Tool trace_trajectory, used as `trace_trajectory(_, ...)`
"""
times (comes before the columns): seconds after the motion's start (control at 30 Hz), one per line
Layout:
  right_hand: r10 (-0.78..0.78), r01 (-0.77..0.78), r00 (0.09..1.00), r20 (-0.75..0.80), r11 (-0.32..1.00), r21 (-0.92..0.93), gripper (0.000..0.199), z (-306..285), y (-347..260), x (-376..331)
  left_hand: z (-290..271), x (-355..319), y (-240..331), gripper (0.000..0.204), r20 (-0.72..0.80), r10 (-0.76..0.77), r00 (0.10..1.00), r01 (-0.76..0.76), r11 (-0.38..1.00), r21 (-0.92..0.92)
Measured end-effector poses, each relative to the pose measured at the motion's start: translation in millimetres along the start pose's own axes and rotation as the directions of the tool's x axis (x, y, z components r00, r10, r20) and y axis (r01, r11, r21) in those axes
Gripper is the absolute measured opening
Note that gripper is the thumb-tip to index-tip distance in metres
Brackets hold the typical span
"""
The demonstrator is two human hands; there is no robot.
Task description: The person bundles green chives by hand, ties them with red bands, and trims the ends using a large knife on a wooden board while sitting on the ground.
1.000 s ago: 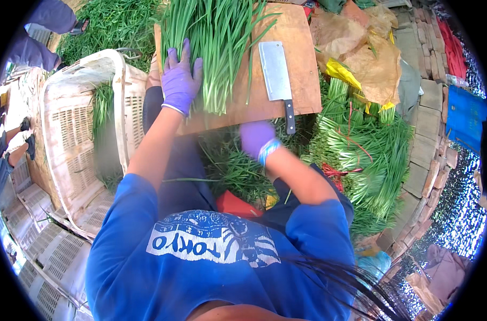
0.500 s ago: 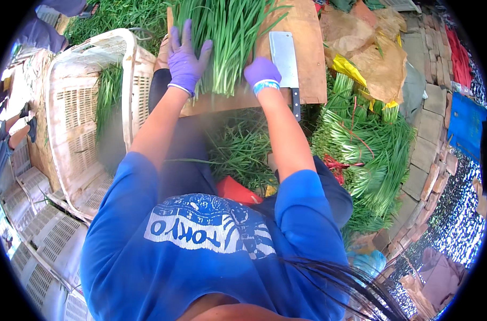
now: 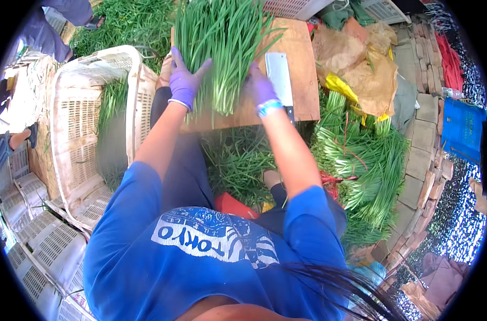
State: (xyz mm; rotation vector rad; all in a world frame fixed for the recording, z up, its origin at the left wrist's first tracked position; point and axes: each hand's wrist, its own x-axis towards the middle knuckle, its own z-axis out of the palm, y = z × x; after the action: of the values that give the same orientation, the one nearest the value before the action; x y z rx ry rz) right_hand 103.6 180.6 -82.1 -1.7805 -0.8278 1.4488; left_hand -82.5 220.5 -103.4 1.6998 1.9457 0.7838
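A thick bunch of long green chives (image 3: 222, 48) lies on a wooden board (image 3: 303, 80), its pale cut ends toward me. My left hand (image 3: 185, 83), in a purple glove, rests against the bunch's left side with fingers spread. On the other side, my right hand (image 3: 261, 90), gloved too and somewhat blurred, is beside the stalks with its fingers extended; part of them is hard to make out. Just right of that hand a cleaver (image 3: 278, 77) with a broad steel blade lies flat, its black handle toward me.
A white plastic crate (image 3: 88, 123) with some chives stands on my left. Tied chive bundles (image 3: 361, 171) are piled at right, under brown paper (image 3: 356, 59). Loose greens (image 3: 238, 160) cover the ground below the board. Another person's leg (image 3: 45, 40) shows at upper left.
My right hand has gone from a closed fist to stretched fingers beside the bunch. The view has shifted, so board, cleaver and crate sit slightly lower in it.
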Motion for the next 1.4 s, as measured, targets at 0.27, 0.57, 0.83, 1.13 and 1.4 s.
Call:
trace_trajectory(0.27, 0.109, -0.216, 0.965, 0.241, 0.850, 0.480, 0.072, 74, 37, 9, 0, -29, -11, 0.095, 0.403, -0.011, 0.915, 0.237, 0.824, -0.515)
trace_trajectory(0.57, 0.248, -0.605, 0.795, 0.554, 0.402, 0.688, 0.052, 52, 132, -190, -56, -221, -18, 0.088, 0.767, -0.088, 0.635, 0.729, 0.397, -0.558)
trace_trajectory(0.83, -0.422, 0.169, 0.893, 0.159, 0.641, 0.749, 0.035, 6, -96, -121, -124, -55, 145, 0.048, 0.464, 0.332, 0.822, 0.356, 0.337, -0.872)
trace_trajectory(1.13, -0.844, 0.805, 0.536, -0.017, 0.505, 0.311, 0.052, 0, -64, -53, -77, -16, 102, 0.081, 0.056, 0.698, 0.714, -0.301, 0.379, -0.875)
trace_trajectory(1.4, 0.055, -0.195, 0.946, 0.320, 0.884, 0.425, 0.043, -8, 83, -108, -23, -54, -1, 0.070, 0.511, 0.449, 0.733, -0.138, 0.834, -0.534)
